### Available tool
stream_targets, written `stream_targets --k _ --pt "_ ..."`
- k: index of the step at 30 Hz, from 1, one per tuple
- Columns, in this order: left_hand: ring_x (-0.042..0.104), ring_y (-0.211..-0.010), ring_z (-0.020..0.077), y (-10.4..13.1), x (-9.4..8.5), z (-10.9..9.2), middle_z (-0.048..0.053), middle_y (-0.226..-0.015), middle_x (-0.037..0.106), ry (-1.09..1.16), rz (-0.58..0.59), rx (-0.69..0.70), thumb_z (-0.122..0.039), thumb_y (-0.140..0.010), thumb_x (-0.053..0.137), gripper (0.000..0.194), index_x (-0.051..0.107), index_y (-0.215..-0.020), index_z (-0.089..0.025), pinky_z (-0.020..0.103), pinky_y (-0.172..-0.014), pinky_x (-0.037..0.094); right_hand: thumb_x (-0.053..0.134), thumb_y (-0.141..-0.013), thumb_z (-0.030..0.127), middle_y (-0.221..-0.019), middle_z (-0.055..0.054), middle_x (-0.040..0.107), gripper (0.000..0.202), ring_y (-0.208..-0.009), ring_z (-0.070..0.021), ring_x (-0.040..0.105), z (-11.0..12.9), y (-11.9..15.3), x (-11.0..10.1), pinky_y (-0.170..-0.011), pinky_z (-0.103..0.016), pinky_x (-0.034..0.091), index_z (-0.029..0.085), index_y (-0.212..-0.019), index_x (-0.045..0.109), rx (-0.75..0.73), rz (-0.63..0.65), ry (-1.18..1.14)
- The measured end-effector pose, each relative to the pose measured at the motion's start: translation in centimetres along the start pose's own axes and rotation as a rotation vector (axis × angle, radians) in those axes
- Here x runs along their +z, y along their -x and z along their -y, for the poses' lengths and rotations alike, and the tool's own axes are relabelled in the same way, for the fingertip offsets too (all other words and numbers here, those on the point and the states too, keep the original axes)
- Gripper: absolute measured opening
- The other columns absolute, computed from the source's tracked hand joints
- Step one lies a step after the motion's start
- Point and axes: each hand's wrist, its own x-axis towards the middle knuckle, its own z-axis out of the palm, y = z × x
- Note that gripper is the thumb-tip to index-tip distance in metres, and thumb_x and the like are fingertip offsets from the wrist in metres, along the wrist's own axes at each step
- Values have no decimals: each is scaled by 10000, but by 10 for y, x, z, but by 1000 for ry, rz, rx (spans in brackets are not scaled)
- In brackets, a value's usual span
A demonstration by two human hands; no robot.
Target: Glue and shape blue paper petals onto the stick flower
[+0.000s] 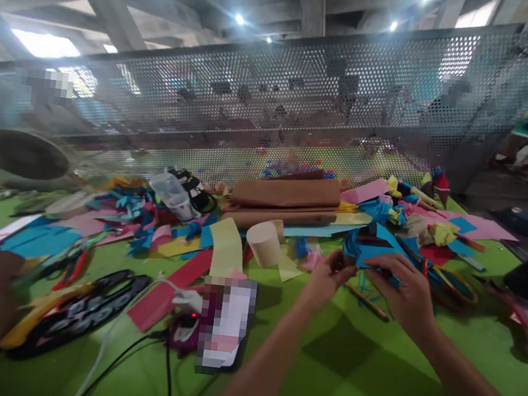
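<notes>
Our left hand (326, 278) and right hand (401, 290) pinch a blue paper piece (372, 252) between closed fingers, just above the green desk (344, 372), right of the cream paper roll (263, 242). We should keep both grips light so the edges stay aligned.

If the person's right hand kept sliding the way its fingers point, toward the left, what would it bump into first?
Most likely the left hand: the right hand points leftward at it, both pinching the same blue paper piece. Past that stands the cream paper roll, though depth is hard to judge.
</notes>
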Motion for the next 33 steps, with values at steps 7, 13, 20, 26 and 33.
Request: stream_targets --k 7,13,20,26,33 --pt "570 -713 119 8 9 13 -20 -823 510 -41 52 -22 -426 -848 730 326 529 -969 -201 247 -667 475 664 -930 237 -998 -37 716 167 -877 -201 684 -1 5 -2 -788 -317 553 285 -1077 728 -22 -2 26" --pt "476 -673 107 10 11 10 -7 -840 536 -142 3 -30 -415 -871 703 358 539 -1107 -201 218 -586 412 664 -926 226 -1003 -39 701 199 -842 -194 671 1 8 -4 -762 -309 546 285 -1113 704 62 18 -33" --pt "549 -836 174 10 13 8 34 -905 604 -199 -33 -1 -378 -884 689 371 543 -1177 -203 286 -766 466 677 -908 250 -917 -28 682 121 -768 -178 648 2 8 -1 -705 -288 533 258 -1024 709 126 15 -52" --pt "516 -885 169 9 15 7 28 -951 565 -214 -12 63 -327 -904 651 291 522 -1130 -196 295 -845 425 679 -893 275 -896 -38 679 93 -761 -188 640 3 7 0 -702 -300 541 247 -978 706 159 19 -66" --pt "473 -765 133 8 15 11 -6 -848 516 -33 38 -9 -431 -872 692 337 528 -1065 -208 256 -737 413 660 -903 282 -916 -49 691 116 -772 -196 649 6 6 -2 -712 -315 553 255 -999 719 149 41 -75"
